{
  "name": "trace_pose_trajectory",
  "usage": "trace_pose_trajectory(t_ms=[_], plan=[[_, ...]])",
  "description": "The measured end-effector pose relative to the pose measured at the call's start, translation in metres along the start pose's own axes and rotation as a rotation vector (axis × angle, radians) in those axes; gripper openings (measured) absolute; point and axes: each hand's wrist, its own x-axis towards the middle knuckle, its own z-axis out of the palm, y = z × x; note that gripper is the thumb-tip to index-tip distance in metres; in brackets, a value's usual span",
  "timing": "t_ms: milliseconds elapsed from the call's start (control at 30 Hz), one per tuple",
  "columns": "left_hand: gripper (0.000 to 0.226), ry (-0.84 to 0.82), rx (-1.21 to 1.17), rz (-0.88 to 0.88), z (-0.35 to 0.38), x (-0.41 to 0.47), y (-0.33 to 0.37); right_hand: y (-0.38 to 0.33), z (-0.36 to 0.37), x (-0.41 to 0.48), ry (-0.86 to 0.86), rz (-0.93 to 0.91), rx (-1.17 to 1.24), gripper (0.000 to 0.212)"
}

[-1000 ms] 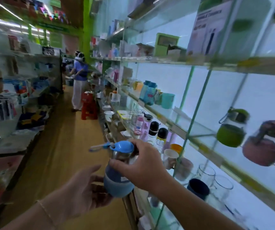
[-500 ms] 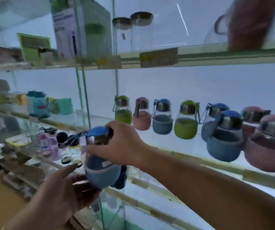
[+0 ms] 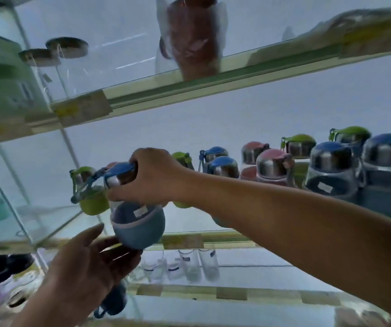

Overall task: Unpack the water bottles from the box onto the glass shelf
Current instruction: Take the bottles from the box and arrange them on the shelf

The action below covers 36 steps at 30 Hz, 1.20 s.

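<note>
Bottle (image 3: 138, 228) hangs nearly upright just before the front edge of the glass shelf (image 3: 225, 238), right grip (image 3: 149, 178) clasping its neck from above, left grip (image 3: 88, 265) spread loose just beneath its base.

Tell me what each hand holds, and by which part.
The right hand grips the blue water bottle by its steel neck, just under the blue lid. The left hand lies open beneath the bottle's base; whether it touches is unclear.

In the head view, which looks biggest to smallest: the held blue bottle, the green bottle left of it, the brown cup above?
Largest, too alike to split: held blue bottle and brown cup, cropped.
Smallest: green bottle, partly hidden.
</note>
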Motion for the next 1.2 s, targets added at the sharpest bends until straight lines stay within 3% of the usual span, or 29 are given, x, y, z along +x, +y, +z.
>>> trace_pose_trajectory(t_ms=[133, 433, 800, 1200], plan=[[0.048, -0.108, 0.116, 0.084, 0.039, 0.003, -0.006, 0.016, -0.027, 0.004, -0.015, -0.029, -0.051, 0.027], [0.045, -0.11, 0.309, 0.009, 0.078, 0.018, -0.017, 0.052, -0.04, 0.008, -0.037, 0.015, -0.218, 0.037], [0.042, -0.084, 0.321, -0.102, 0.088, 0.034, -0.023, 0.059, -0.04, 0.011, -0.086, 0.027, -0.355, 0.042], [0.037, -0.113, 0.327, -0.099, 0.083, 0.036, -0.029, 0.075, -0.031, 0.015, -0.09, 0.106, -0.452, 0.037]])
